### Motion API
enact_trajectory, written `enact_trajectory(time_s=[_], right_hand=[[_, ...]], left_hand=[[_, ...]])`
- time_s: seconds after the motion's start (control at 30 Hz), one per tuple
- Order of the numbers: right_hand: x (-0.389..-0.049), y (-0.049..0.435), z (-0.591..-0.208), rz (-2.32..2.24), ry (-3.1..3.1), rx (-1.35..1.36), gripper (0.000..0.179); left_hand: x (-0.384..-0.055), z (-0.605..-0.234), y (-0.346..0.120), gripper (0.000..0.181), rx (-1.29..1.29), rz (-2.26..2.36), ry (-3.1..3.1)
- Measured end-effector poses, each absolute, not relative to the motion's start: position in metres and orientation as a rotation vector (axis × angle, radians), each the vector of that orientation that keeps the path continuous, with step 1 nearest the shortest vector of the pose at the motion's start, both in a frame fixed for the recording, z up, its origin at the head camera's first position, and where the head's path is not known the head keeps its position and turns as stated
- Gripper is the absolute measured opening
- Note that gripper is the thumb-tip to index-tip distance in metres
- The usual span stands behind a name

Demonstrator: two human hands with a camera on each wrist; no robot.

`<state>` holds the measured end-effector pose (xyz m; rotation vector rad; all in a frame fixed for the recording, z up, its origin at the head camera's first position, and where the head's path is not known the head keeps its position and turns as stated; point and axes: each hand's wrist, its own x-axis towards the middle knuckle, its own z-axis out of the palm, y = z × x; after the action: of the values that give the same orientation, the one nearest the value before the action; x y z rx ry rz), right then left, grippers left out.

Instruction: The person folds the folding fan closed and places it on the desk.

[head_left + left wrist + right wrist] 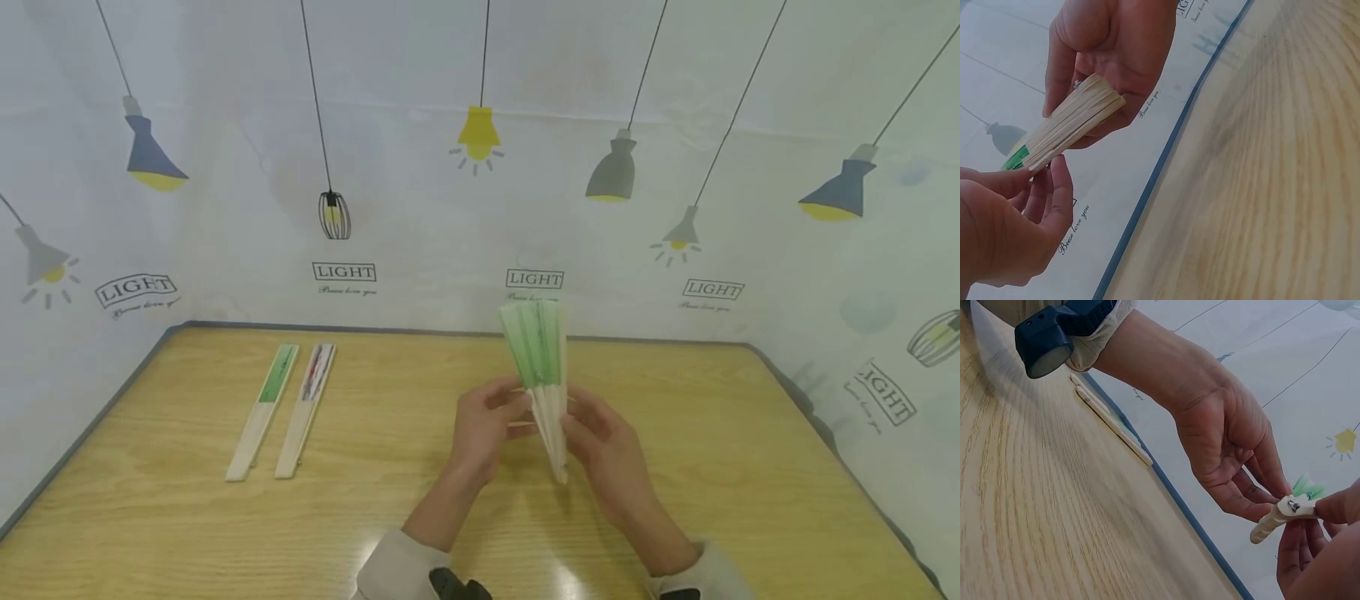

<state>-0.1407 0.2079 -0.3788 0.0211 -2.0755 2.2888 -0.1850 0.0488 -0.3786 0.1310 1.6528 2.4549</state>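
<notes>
A partly spread folding fan (542,346) with green pleats and pale wooden ribs stands nearly upright above the table, its narrow end down. My left hand (480,427) pinches the fan's left edge between thumb and fingers. On the opposite edge, my right hand (611,454) holds the ribs. Seen from the left wrist, the stacked ribs of the fan (1072,122) lie between both hands. The right wrist view shows the metal pivot at the fan's (1279,515) narrow end.
Two closed folding fans lie side by side on the left of the wooden table (360,517): one green (262,412), one with a dark and red pattern (306,412). Behind stands a white cloth backdrop (420,233) printed with lamps. A dark edge borders the table.
</notes>
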Motion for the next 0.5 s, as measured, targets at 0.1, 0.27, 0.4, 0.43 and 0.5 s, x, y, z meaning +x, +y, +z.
enact_trajectory(time_s=[0.1,0.27,0.4,0.43,0.5], right_hand=[[-0.1399,0.2071,-0.3795,2.317,-2.08,0.042,0.045],[-0.1397,0.2069,-0.3817,2.34,-2.073,0.052,0.043],[-0.1403,0.2062,-0.382,2.327,-2.071,0.069,0.043],[-0.1405,0.2058,-0.382,2.316,-2.075,0.078,0.044],[-0.1408,0.2051,-0.3813,2.303,-2.066,0.097,0.044]], left_hand=[[-0.1842,-0.381,0.048,0.029,0.119,2.448,1.646],[-0.1837,-0.3837,0.0494,0.027,0.116,2.442,1.621],[-0.1835,-0.382,0.0497,0.027,0.107,2.441,1.649],[-0.1835,-0.3814,0.0497,0.027,0.103,2.442,1.654],[-0.1835,-0.3809,0.0495,0.028,0.106,2.45,1.657]])
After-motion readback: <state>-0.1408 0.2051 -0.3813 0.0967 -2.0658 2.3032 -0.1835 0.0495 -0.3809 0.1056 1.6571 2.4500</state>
